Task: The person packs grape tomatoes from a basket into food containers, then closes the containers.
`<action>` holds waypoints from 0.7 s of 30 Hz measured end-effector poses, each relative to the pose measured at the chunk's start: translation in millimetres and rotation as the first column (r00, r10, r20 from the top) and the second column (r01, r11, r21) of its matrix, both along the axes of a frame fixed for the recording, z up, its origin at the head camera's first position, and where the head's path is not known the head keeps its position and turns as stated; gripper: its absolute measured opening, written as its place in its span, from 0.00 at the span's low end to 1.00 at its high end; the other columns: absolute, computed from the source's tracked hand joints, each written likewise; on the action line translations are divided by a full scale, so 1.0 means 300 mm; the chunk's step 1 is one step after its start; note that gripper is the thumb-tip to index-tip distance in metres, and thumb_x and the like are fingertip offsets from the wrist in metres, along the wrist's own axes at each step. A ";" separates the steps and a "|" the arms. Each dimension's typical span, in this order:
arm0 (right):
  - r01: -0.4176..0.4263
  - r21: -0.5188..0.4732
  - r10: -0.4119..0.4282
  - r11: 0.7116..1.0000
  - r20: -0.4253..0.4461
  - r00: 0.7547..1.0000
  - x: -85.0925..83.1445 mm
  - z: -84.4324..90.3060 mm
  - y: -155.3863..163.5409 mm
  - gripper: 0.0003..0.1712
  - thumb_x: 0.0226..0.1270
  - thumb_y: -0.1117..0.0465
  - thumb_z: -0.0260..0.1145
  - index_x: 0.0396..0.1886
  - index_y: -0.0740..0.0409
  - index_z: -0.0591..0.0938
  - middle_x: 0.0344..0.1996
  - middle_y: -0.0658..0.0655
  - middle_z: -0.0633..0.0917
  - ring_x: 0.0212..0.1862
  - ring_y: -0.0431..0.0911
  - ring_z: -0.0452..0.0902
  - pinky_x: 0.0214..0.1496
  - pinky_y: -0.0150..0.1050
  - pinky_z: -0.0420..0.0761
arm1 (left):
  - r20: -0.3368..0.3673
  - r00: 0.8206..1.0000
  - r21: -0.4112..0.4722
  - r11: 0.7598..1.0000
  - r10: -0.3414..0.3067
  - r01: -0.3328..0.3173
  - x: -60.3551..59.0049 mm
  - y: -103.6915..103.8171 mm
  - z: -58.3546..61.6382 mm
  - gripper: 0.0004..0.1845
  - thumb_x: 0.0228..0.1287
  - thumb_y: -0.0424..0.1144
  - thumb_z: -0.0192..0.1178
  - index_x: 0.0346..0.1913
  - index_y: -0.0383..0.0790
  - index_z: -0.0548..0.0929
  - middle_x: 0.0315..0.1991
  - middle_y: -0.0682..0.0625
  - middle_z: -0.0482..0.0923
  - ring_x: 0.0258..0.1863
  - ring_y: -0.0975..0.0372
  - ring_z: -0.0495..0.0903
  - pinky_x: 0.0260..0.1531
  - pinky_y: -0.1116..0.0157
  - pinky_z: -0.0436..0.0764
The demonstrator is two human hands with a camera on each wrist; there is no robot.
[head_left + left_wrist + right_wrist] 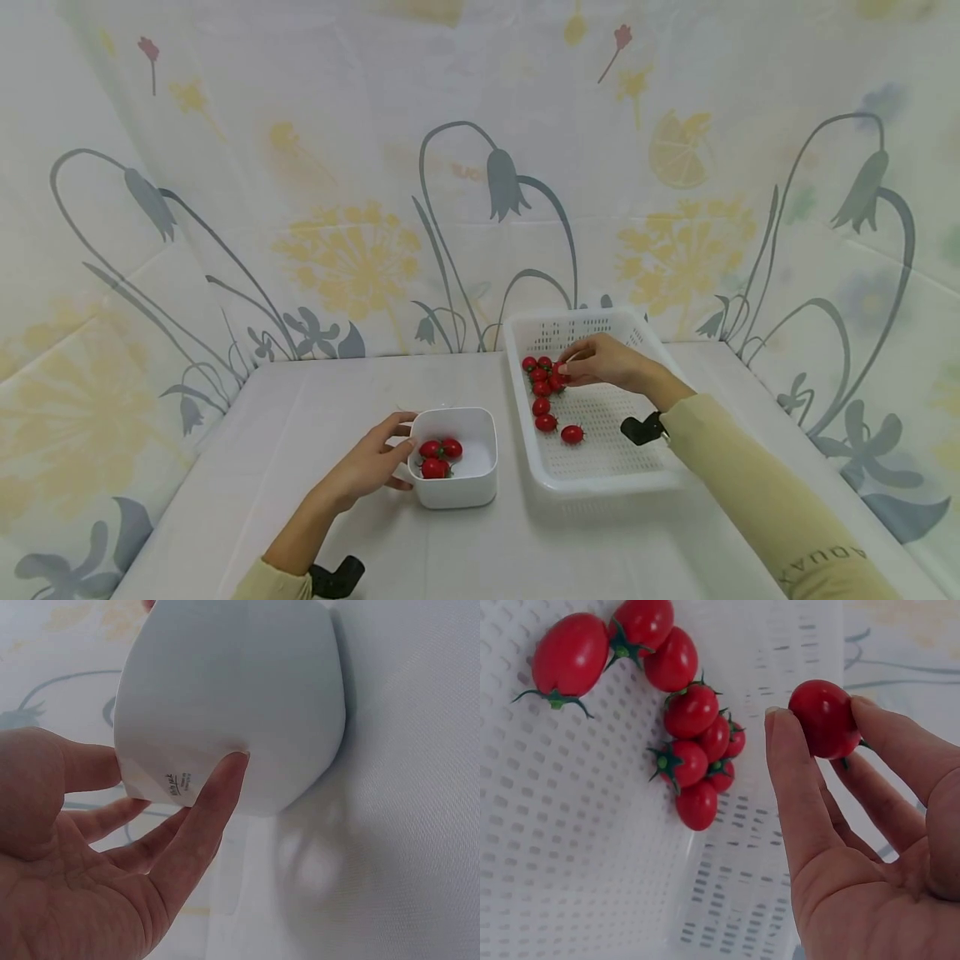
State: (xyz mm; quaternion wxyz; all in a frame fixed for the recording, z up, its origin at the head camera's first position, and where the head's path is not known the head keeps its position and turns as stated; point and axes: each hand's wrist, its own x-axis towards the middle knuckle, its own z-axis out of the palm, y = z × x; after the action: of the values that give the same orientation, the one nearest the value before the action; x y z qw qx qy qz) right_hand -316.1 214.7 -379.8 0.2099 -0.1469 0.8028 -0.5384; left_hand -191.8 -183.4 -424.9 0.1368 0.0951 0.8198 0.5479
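Note:
A white bowl [459, 492] stands on the table with three cherry tomatoes [438, 458] inside. My left hand [401, 456] rests against the bowl's left wall, its straight fingers [217, 787] touching the outside of the bowl [240, 690]. To the right sits a white perforated basket [600, 482] with several cherry tomatoes [542, 387] along its left side. Over that cluster my right hand [567, 367] pinches one cherry tomato [825, 718] between thumb and fingertip [780, 742], lifted above the other tomatoes [694, 727].
A pale cloth covers the table [315, 400], and a flower-printed backdrop [480, 183] closes in the back and both sides. Black wrist camera mounts [643, 429] sit on both arms. The basket's right half holds no tomatoes.

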 end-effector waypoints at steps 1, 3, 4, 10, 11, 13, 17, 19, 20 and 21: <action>0.001 -0.004 -0.001 1.000 0.002 1.000 0.002 0.003 -0.002 0.22 0.75 0.68 0.62 0.62 0.78 0.75 0.56 0.74 0.79 0.55 0.58 0.83 0.59 0.48 0.84 | 0.000 1.000 0.001 1.000 -0.002 0.002 0.000 0.000 0.000 0.24 0.80 0.37 0.52 0.73 0.40 0.66 0.69 0.31 0.65 0.52 0.48 0.82 0.36 0.53 0.90; -0.012 -0.011 0.012 1.000 -0.004 1.000 0.008 0.010 -0.003 0.22 0.75 0.67 0.63 0.62 0.78 0.75 0.57 0.75 0.78 0.57 0.61 0.81 0.60 0.48 0.83 | 0.001 1.000 0.001 1.000 0.000 0.000 -0.002 -0.001 0.000 0.23 0.80 0.36 0.52 0.73 0.40 0.66 0.69 0.31 0.66 0.52 0.48 0.82 0.36 0.53 0.90; -0.014 -0.014 0.014 1.000 -0.005 1.000 0.011 0.014 -0.004 0.22 0.75 0.67 0.63 0.62 0.78 0.75 0.57 0.75 0.78 0.58 0.62 0.81 0.61 0.49 0.83 | 0.001 1.000 0.001 1.000 0.003 -0.003 -0.003 -0.001 0.000 0.23 0.80 0.36 0.52 0.73 0.40 0.67 0.69 0.32 0.66 0.52 0.48 0.82 0.36 0.54 0.90; -0.046 -0.032 0.046 0.998 -0.024 0.999 0.032 0.035 -0.013 0.22 0.75 0.67 0.63 0.62 0.77 0.75 0.58 0.75 0.77 0.58 0.62 0.81 0.63 0.50 0.81 | 0.005 1.000 -0.001 1.000 0.012 -0.012 -0.007 -0.002 -0.002 0.23 0.79 0.36 0.53 0.72 0.41 0.68 0.69 0.33 0.67 0.51 0.49 0.82 0.36 0.55 0.90; -0.050 -0.038 0.050 0.998 -0.025 0.998 0.036 0.037 -0.015 0.22 0.75 0.67 0.63 0.62 0.77 0.75 0.58 0.75 0.77 0.58 0.61 0.81 0.63 0.49 0.82 | 0.004 1.000 -0.001 1.000 0.009 -0.009 -0.006 -0.002 -0.002 0.23 0.79 0.36 0.53 0.72 0.41 0.67 0.69 0.33 0.67 0.51 0.49 0.82 0.36 0.55 0.90; -0.065 -0.054 0.063 0.996 -0.031 0.998 0.042 0.041 -0.020 0.22 0.75 0.67 0.63 0.62 0.77 0.74 0.57 0.74 0.77 0.57 0.60 0.81 0.63 0.49 0.82 | 0.002 1.000 -0.002 1.000 0.002 -0.002 -0.004 -0.003 0.000 0.23 0.79 0.37 0.52 0.73 0.40 0.67 0.69 0.32 0.66 0.52 0.49 0.82 0.36 0.55 0.90; -0.076 -0.070 0.073 0.995 -0.047 0.996 0.055 0.052 -0.032 0.23 0.74 0.68 0.64 0.62 0.77 0.74 0.56 0.72 0.78 0.54 0.55 0.83 0.62 0.48 0.82 | 0.004 1.000 -0.001 1.000 0.008 -0.008 -0.003 -0.001 0.000 0.23 0.79 0.37 0.53 0.72 0.40 0.67 0.69 0.32 0.67 0.52 0.49 0.82 0.36 0.55 0.90; -0.081 -0.064 0.078 0.995 -0.061 0.995 0.061 0.059 -0.038 0.24 0.74 0.67 0.64 0.63 0.77 0.74 0.55 0.72 0.78 0.53 0.53 0.83 0.62 0.48 0.82 | 0.008 1.000 0.001 1.000 0.016 -0.016 -0.006 0.000 -0.002 0.23 0.79 0.36 0.53 0.72 0.41 0.68 0.69 0.33 0.67 0.52 0.49 0.82 0.36 0.55 0.90; -0.085 -0.057 0.081 0.995 -0.070 0.994 0.065 0.063 -0.041 0.24 0.74 0.66 0.64 0.63 0.77 0.74 0.55 0.72 0.78 0.53 0.53 0.83 0.62 0.48 0.82 | 0.009 1.000 0.001 1.000 0.019 -0.019 -0.007 0.000 -0.003 0.23 0.79 0.36 0.53 0.72 0.41 0.68 0.69 0.34 0.67 0.52 0.49 0.82 0.36 0.55 0.90; -0.084 -0.054 0.079 0.995 -0.076 0.994 0.068 0.067 -0.044 0.24 0.74 0.65 0.65 0.63 0.76 0.75 0.55 0.71 0.78 0.53 0.54 0.83 0.62 0.49 0.82 | 0.008 1.000 0.001 1.000 0.016 -0.016 -0.007 -0.001 -0.003 0.23 0.79 0.36 0.53 0.72 0.41 0.68 0.69 0.33 0.67 0.52 0.49 0.82 0.36 0.55 0.90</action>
State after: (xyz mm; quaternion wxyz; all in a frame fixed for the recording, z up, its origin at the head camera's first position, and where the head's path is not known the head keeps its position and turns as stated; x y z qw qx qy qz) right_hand -295.6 201.4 -359.8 0.1976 -0.2053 0.7877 -0.5462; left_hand -194.0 -183.7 -425.8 0.1356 0.0864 0.8196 0.5499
